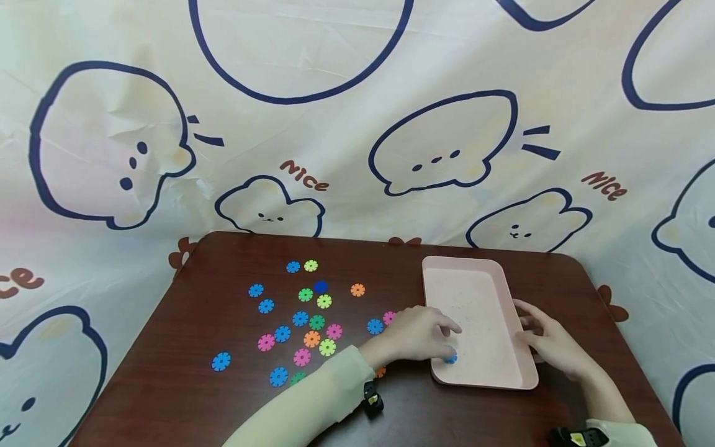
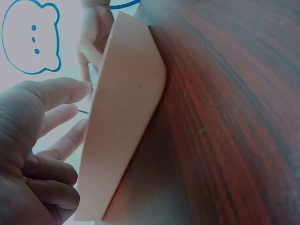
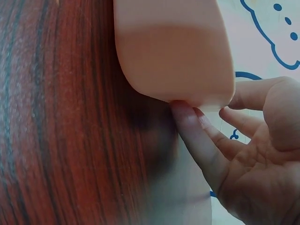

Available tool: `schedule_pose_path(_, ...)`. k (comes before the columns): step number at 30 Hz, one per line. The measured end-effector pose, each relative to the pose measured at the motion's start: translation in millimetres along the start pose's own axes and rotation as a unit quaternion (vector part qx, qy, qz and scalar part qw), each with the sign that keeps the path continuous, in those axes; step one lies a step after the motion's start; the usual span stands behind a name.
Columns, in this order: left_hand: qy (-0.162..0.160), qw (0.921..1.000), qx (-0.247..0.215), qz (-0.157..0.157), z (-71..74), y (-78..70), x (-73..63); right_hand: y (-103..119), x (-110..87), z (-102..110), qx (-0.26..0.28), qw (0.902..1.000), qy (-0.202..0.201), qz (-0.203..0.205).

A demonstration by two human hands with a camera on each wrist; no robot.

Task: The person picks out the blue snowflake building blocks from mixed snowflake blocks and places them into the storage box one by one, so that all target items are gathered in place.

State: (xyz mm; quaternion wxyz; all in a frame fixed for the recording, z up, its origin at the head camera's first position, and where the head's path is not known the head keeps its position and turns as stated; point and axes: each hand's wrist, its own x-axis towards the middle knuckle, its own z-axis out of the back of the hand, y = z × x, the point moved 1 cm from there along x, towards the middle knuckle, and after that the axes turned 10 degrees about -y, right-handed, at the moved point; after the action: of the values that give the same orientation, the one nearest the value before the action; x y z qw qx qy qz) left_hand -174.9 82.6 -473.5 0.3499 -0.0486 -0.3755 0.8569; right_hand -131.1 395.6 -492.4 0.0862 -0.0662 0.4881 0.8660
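1. At far left, behind the table, spreads a pale backdrop (image 1: 117,267) printed with dark-blue cartoon outlines and the brown word "Nice".
2. The table (image 1: 162,403) has a dark brown surface. A lone blue disc (image 1: 220,361) with a notched edge lies flat toward its left side.
3. Next comes a loose scatter of similar discs, also lying flat. Among several blue ones are a pink disc (image 1: 265,342), a green disc (image 1: 305,294), an orange disc (image 1: 311,339), a dark-blue disc (image 1: 320,287) and a yellow-green disc (image 1: 324,301).
4. A pale sleeve (image 1: 313,397) crosses the near edge of this scatter, with a black wrist device (image 1: 372,400) at its cuff.
5. The left hand (image 1: 416,335) reaches over the left rim of a tray (image 1: 480,316). A blue piece (image 1: 450,357) is at its fingertips, partly covered by them; I cannot tell whether it is pinched or released.
6. The tray is pale pink, shallow and rectangular with rounded corners, lying on the right half of the table.
7. The right hand (image 1: 550,341) is at the tray's right side, apart from the left hand, fingers spread and fingertips touching the outer wall.
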Motion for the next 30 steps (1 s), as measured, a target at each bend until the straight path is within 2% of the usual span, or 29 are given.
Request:
schedule_pose_path(5,-0.02,0.9992,-0.033,-0.006,14.7,0.1,-7.7,-1,0.9,0,0.002,1.0,0.0,-0.003)
schedule_pose_path(12,-0.041,0.9987,-0.013,-0.027,36.0,6.6,-21.8,-1,0.2,0,0.007,0.9999,0.003,-0.01)
schedule_pose_path(15,-0.051,0.9984,-0.016,-0.018,44.6,13.4,-29.1,1,-0.2,0,0.012,0.9998,0.007,-0.011)
schedule_pose_path(22,-0.059,0.9977,-0.015,0.029,61.3,29.4,-44.8,-3,-1.1,3,0.016,0.9997,0.014,-0.009)
schedule_pose_path(30,-0.082,0.995,-0.001,0.057,71.6,53.2,-60.2,-4,0.5,3,0.029,0.9992,0.022,-0.014)
